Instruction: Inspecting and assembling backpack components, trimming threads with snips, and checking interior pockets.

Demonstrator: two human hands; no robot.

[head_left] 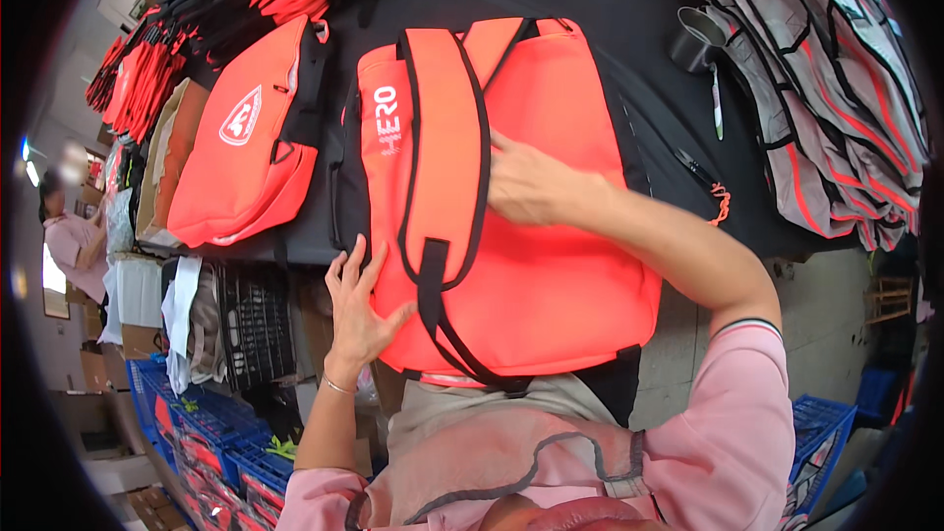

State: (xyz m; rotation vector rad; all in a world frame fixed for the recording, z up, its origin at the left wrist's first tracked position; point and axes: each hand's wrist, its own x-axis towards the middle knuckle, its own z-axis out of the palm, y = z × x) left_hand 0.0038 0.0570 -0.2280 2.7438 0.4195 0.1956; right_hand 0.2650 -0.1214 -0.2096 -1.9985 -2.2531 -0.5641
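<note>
A bright orange-red backpack (570,275) lies on the black-covered table, its wide orange shoulder strap (444,138) uppermost. Black binding edges the strap, and black webbing (433,285) runs from its lower end. My left hand (362,310) rests with spread fingers against the bag's lower left edge, the thumb near the webbing. Across the bag reaches my right arm, and my right hand (526,182) is bent against the strap's right edge. Its fingertips are hidden there, so I cannot make out whether they grip the strap.
Left of the backpack lies another orange-red bag (251,138), with a cardboard box (172,157) beside it. Stacked grey pieces (816,98) fill the table's right side, near a metal cup (696,39) and thread snips (696,169). Blue crates (197,423) stand below. A person (77,246) is at far left.
</note>
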